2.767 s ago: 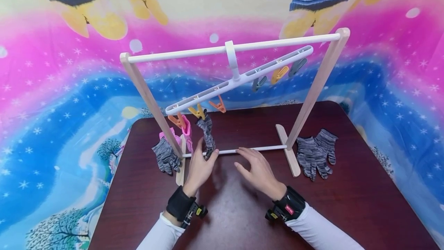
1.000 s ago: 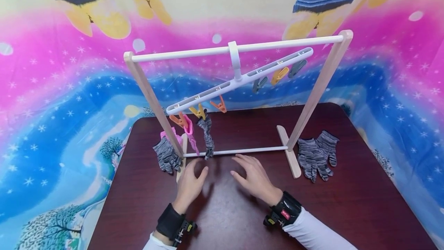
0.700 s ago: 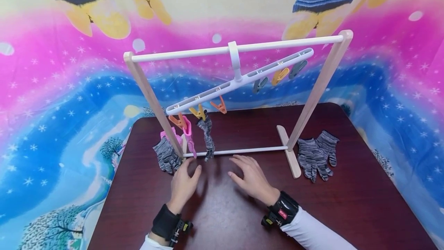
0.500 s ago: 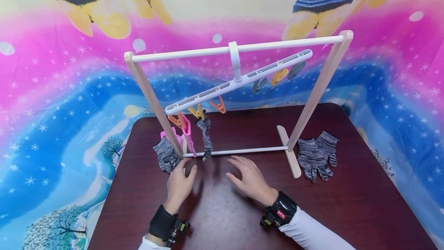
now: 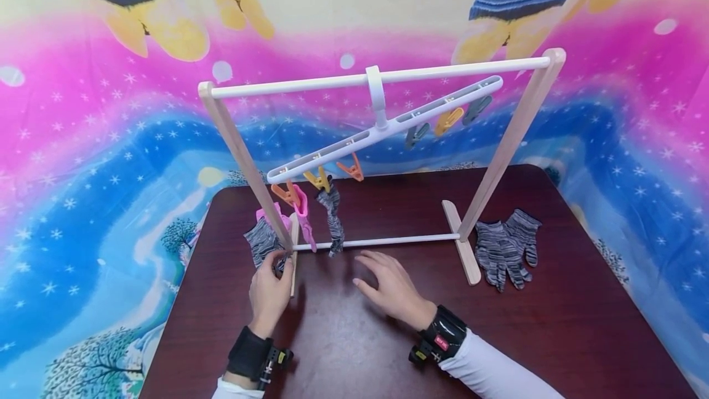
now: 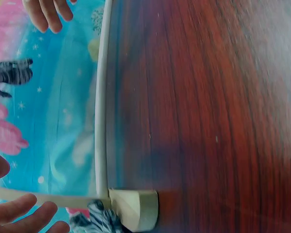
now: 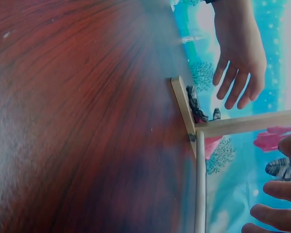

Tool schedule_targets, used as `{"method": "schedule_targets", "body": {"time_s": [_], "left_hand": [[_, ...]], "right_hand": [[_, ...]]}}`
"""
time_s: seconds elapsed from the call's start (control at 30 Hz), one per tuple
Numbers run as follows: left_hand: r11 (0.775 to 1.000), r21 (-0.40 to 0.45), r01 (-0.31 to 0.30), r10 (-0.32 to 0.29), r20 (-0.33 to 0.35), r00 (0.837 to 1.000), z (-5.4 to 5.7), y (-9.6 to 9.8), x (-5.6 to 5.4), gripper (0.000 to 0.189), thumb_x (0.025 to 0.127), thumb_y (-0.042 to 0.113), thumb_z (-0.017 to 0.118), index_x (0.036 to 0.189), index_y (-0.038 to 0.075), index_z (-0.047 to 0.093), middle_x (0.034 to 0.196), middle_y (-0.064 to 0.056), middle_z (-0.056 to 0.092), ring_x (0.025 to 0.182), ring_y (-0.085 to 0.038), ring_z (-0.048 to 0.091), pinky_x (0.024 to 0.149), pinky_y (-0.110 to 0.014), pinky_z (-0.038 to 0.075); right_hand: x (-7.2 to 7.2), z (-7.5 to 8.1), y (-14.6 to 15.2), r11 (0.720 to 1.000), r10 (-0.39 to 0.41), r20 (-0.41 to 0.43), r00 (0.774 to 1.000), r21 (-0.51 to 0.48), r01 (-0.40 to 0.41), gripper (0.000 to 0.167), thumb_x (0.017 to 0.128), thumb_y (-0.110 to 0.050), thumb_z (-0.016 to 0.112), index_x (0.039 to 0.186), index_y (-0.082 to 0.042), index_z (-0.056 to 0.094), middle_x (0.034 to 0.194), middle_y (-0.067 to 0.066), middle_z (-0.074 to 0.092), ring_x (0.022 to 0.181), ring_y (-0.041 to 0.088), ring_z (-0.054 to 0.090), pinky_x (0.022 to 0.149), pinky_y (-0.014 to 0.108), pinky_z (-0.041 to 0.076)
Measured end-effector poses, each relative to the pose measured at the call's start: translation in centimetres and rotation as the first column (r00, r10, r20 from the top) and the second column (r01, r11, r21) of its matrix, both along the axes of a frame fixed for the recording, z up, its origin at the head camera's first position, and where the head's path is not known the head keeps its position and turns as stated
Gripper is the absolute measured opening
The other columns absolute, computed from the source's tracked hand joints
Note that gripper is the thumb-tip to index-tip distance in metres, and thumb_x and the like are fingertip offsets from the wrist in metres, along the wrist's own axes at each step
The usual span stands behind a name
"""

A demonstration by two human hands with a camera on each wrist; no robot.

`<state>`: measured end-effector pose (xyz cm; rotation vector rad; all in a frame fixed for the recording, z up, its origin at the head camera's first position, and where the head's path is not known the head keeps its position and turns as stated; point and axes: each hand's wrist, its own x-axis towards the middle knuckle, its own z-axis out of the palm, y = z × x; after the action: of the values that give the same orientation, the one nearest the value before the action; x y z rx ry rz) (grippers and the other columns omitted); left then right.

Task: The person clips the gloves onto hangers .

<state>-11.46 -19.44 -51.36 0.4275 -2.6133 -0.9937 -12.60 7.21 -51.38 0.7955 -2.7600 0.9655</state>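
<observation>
My left hand [image 5: 268, 295] is over the near part of a black-and-grey knit glove [image 5: 258, 240] lying by the rack's left foot. In the right wrist view the left hand [image 7: 242, 53] hangs with fingers extended, apart from that glove. My right hand [image 5: 396, 289] hovers over the table in front of the bottom rod, fingers loosely bent, holding nothing. A white clip hanger [image 5: 382, 132] hangs tilted, its left end lower. Its orange clothespin [image 5: 286, 193] holds a pink glove [image 5: 302, 217]; the yellow clothespin [image 5: 318, 178] holds another black-and-grey glove [image 5: 333, 220].
The wooden rack [image 5: 238, 159] stands on the dark table [image 5: 354, 337]. Further pegs on the hanger, such as an orange one [image 5: 351, 168], hold nothing. More grey gloves [image 5: 504, 248] lie beside the right foot [image 5: 462, 245]. Something pink [image 5: 266, 215] lies behind the left post.
My left hand has left the hanging grey glove and moved left and nearer, to the glove by the left foot. My right hand has drifted slightly left. The hanging gloves swing a little.
</observation>
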Motion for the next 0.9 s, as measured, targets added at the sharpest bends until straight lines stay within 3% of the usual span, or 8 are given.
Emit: {"method": "schedule_targets", "body": {"time_s": [0.17, 0.4, 0.67, 0.9], "left_hand": [[1.0, 0.009, -0.026, 0.025, 0.029, 0.999, -0.3, -1.1, -0.2, 0.033, 0.097, 0.031, 0.063, 0.125, 0.014, 0.067, 0.122, -0.012, 0.073, 0.086, -0.035, 0.07, 0.066, -0.047, 0.047], [1.0, 0.007, -0.028, 0.028, 0.072, 0.997, -1.1, -2.4, -0.9, 0.037, 0.098, 0.032, 0.059, 0.129, 0.014, 0.065, 0.129, -0.014, 0.07, 0.108, -0.04, 0.068, 0.081, -0.058, 0.05], [1.0, 0.011, -0.009, 0.008, 0.111, 0.994, -1.4, -3.0, -1.6, 0.042, 0.101, 0.03, 0.054, 0.137, 0.008, 0.058, 0.135, -0.018, 0.064, 0.118, -0.041, 0.063, 0.09, -0.059, 0.05], [0.999, -0.05, 0.012, -0.005, 0.152, 0.988, -1.7, -3.2, -2.3, 0.048, 0.1, 0.032, 0.054, 0.142, 0.008, 0.053, 0.138, -0.021, 0.061, 0.122, -0.042, 0.061, 0.092, -0.06, 0.05]], "right_hand": [[0.2, -0.1, -0.7, 1.0, 0.014, -0.018, 1.0, 0.024, -0.014, 0.048, 0.093, -0.034, 0.069, 0.133, -0.009, 0.065, 0.137, 0.013, 0.065, 0.13, 0.031, 0.06, 0.109, 0.051, 0.045], [0.6, -0.6, -1.5, 0.998, 0.033, 0.033, 0.999, 0.053, -0.035, 0.049, 0.095, -0.038, 0.066, 0.135, -0.011, 0.064, 0.141, 0.012, 0.063, 0.132, 0.03, 0.058, 0.111, 0.051, 0.043], [1.0, -0.9, -2.5, 0.997, 0.058, 0.034, 0.998, 0.044, -0.06, 0.051, 0.094, -0.037, 0.068, 0.134, -0.007, 0.064, 0.14, 0.014, 0.063, 0.131, 0.033, 0.058, 0.112, 0.053, 0.043], [1.2, -1.2, -3.1, 0.996, 0.089, 0.017, 0.996, 0.011, -0.089, 0.048, 0.093, -0.032, 0.07, 0.131, -0.004, 0.065, 0.137, 0.02, 0.063, 0.129, 0.039, 0.058, 0.11, 0.059, 0.042]]}}
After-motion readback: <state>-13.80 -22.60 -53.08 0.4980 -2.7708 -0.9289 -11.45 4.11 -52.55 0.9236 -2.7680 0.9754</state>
